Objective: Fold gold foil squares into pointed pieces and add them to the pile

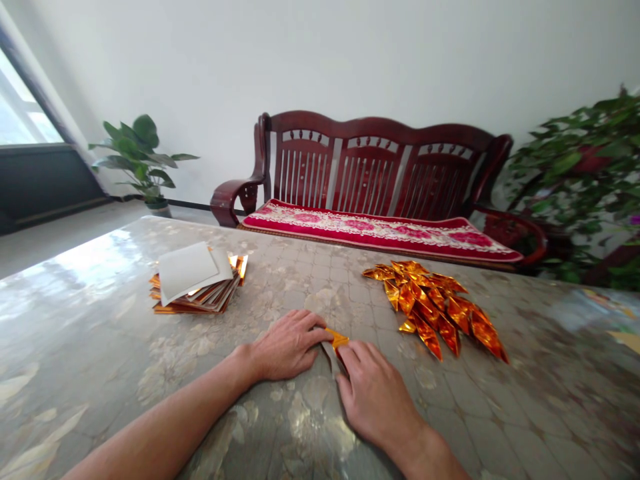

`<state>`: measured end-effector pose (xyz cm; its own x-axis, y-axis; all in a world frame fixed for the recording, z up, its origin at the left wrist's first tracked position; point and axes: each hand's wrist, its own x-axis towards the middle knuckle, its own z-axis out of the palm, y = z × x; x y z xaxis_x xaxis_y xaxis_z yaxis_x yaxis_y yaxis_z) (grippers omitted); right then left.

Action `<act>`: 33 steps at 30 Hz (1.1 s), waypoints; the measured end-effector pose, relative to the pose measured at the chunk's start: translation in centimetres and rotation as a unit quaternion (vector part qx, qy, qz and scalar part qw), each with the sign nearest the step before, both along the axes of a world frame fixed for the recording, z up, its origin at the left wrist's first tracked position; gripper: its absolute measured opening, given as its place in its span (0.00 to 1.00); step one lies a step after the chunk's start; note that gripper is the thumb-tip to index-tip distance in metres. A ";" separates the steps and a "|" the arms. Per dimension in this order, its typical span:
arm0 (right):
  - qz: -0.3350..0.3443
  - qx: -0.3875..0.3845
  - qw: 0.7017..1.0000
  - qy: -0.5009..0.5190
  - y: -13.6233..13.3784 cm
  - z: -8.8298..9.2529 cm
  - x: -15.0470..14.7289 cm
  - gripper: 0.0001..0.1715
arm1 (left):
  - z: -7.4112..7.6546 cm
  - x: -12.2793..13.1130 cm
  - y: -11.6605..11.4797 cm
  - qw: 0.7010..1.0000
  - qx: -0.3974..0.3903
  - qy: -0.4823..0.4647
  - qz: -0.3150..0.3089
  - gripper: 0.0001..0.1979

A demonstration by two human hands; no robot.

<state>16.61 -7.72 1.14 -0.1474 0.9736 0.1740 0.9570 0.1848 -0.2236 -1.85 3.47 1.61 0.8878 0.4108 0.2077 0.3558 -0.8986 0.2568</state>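
A partly folded sheet of gold foil paper [339, 339] lies on the table between my hands, its grey-white underside showing along one strip. My left hand [290, 345] grips it from the left, fingers curled over its upper edge. From the right, my right hand [375, 390] holds the other end, thumb near the pale strip. Much of the paper is hidden under the fingers. To the right lies a heap of folded gold foil pieces [425, 300] with pointed ends. Farther left sits a loose stack of flat foil paper sheets [193, 277], pale side up on top.
The table [165, 400] has a patterned, glossy cover. A clear plastic bag [595, 310] rests near its right edge. Beyond the table stands a dark red wooden bench [373, 167] with a red floral cushion [370, 227]. Potted plants [140, 157] flank it.
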 end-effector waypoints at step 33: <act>-0.073 0.033 0.994 0.079 2.1 -0.6 2.9 0.10 | -1.8 1.5 0.4 0.996 0.027 -0.031 0.081 0.16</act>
